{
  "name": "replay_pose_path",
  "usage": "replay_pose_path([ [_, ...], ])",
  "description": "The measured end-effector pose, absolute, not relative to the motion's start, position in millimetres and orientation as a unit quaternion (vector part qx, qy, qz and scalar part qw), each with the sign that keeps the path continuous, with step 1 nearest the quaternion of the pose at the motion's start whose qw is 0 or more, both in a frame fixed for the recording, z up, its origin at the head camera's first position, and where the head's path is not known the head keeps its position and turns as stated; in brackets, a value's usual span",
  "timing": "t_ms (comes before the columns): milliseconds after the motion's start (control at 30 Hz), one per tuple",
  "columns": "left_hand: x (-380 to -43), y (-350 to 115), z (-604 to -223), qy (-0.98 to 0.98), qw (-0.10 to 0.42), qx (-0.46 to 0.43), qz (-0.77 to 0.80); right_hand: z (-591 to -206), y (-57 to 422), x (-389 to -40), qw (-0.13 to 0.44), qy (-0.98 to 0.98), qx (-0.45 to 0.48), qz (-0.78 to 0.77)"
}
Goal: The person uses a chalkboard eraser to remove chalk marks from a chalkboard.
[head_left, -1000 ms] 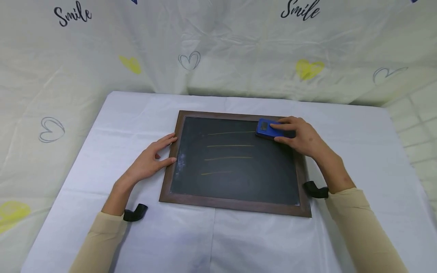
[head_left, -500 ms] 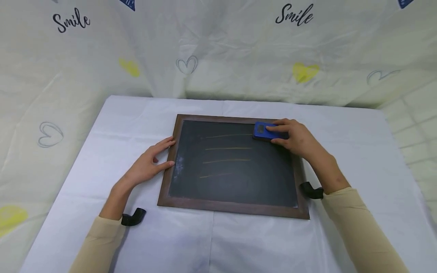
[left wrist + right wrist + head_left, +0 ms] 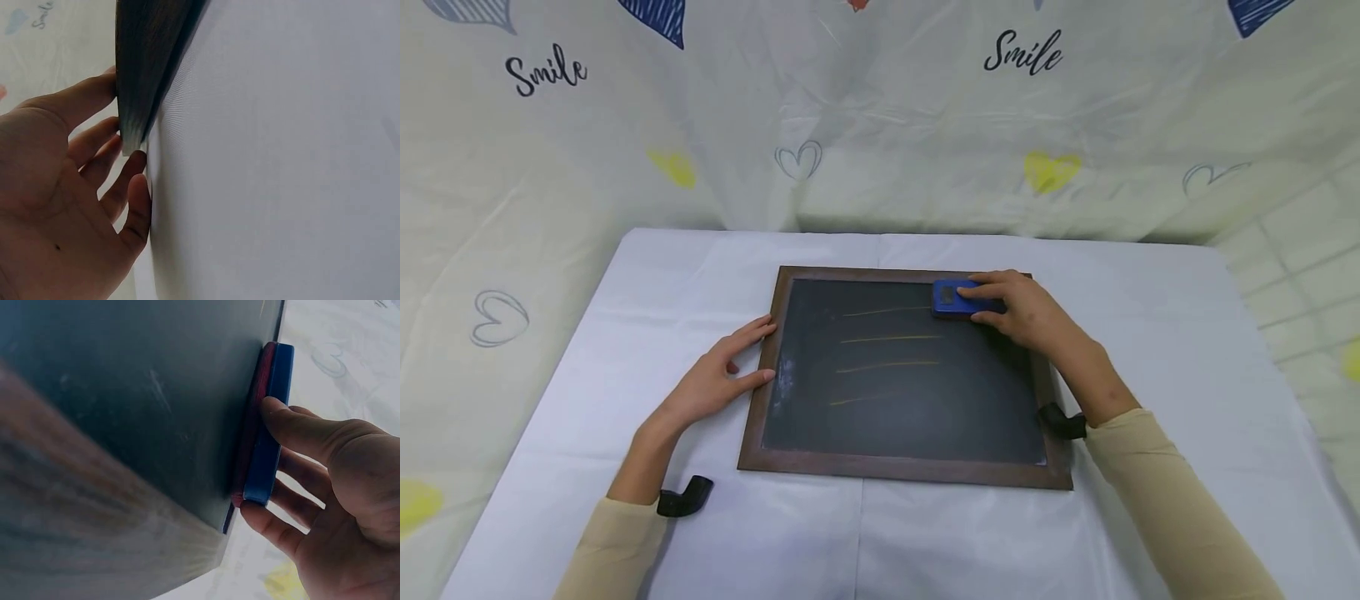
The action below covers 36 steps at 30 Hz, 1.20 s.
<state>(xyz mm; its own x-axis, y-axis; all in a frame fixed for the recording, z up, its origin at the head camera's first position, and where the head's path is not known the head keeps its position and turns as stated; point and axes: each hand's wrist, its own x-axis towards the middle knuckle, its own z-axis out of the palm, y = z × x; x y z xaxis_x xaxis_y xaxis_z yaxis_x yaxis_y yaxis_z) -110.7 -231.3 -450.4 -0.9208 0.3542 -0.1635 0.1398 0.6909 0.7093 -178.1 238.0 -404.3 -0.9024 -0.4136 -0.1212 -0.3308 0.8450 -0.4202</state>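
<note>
A chalkboard (image 3: 895,425) in a brown wooden frame lies on the table, with several thin yellow chalk lines (image 3: 890,338) across its middle. My right hand (image 3: 1026,312) grips a blue board eraser (image 3: 946,298) between thumb and fingers near the upper right corner. In the right wrist view the reddish felt side of the eraser (image 3: 256,419) faces the dark board surface. The right end of the top line meets the eraser. At the left side of the frame my left hand (image 3: 707,387) rests its fingertips and thumb on the wood; the left wrist view shows the thumb against the frame edge (image 3: 147,69).
A white cloth (image 3: 760,533) covers the table beneath the board. Behind it hangs a pale curtain (image 3: 910,183) printed with hearts and "Smile". Whitish chalk smudges (image 3: 784,379) mark the board's left side. Black wrist mounts (image 3: 685,497) sit on both wrists.
The eraser in my right hand has slid left along the top line, whose visible part is shorter. My left hand stays on the frame. The head view has tilted up a little.
</note>
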Motion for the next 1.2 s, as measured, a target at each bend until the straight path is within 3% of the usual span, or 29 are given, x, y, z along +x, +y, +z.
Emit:
replay_pose_path([
  [1200, -111, -231, -452, 0.907, 0.147, 0.133, 0.371, -407, 193, -190, 0.099, 0.945, -0.261, -0.169],
])
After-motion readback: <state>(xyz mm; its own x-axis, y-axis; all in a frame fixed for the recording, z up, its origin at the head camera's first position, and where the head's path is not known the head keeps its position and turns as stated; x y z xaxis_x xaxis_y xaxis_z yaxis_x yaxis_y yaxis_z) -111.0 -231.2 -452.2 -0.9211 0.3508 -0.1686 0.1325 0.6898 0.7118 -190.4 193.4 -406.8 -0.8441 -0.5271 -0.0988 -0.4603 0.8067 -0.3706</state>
